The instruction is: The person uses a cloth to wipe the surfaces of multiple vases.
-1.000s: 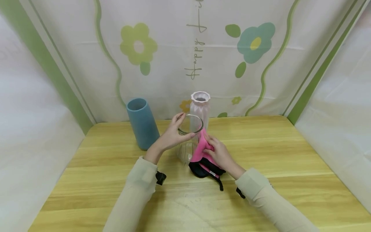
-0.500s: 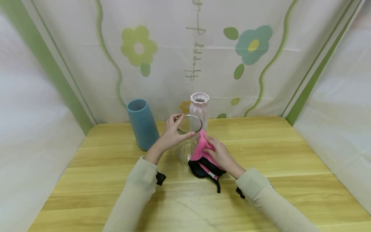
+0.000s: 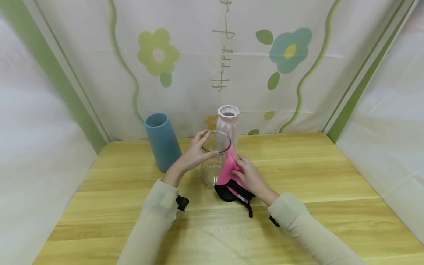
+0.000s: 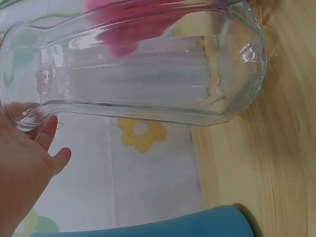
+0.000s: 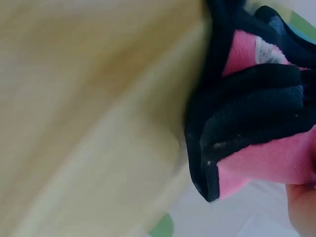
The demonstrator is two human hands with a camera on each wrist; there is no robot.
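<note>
A clear glass vase (image 3: 210,176) stands on the table, slightly tilted, near the middle of the head view. My left hand (image 3: 193,154) holds it by the neck, thumb on the near side of the rim and fingers at the far side. In my right hand (image 3: 250,177) I grip a bunched pink cloth (image 3: 226,170) with black edging and a hanging black loop, held against the vase's right side. Through the glass (image 4: 143,84) in the left wrist view, the pink shows on the far side. Black-edged folds of cloth (image 5: 252,113) fill the right wrist view's right half.
A tall blue vase (image 3: 163,147) stands left of my left hand. Behind the glass one is a pale pink vase (image 3: 228,127) with a scalloped rim. The wooden table (image 3: 212,235) ends at a flower-printed curtain (image 3: 198,66) at the back.
The glass vase and my left hand have shifted slightly left. My right hand and the cloth have moved a little left too, and the black loop has swung. Both grips are kept.
</note>
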